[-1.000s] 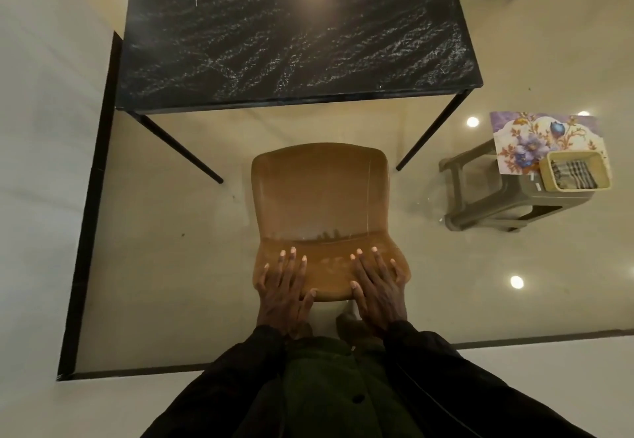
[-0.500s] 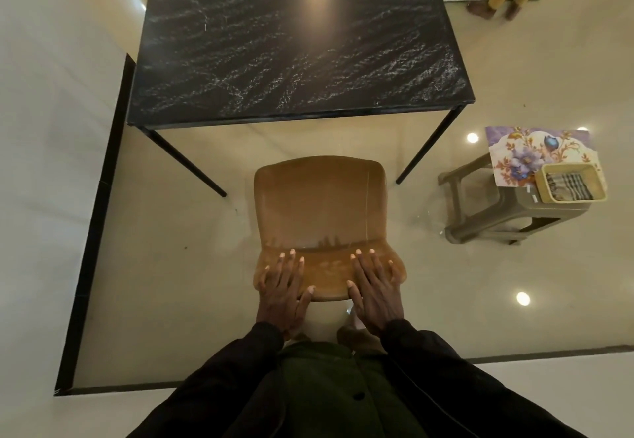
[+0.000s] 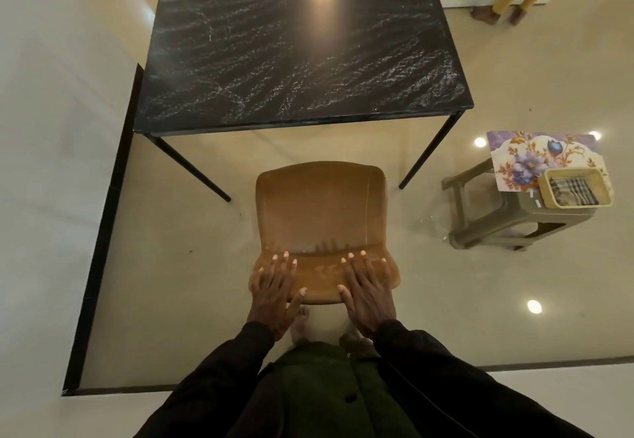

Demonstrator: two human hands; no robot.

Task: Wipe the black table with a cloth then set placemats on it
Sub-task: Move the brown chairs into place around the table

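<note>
Head view looks down on your 2 hands laid flat, fingers spread, on the top edge of the brown chair (image 3: 320, 218): left hand (image 3: 272, 295) and right hand (image 3: 368, 295) are apart, gripping nothing. Beyond the chair stands the black desk (image 3: 302, 53), its top streaked with pale marks. To your right, a grey stool (image 3: 497, 218) carries a floral placemat (image 3: 528, 159) and a yellow basket (image 3: 545, 183) holding what may be the folded striped cloth (image 3: 574, 191).
</note>
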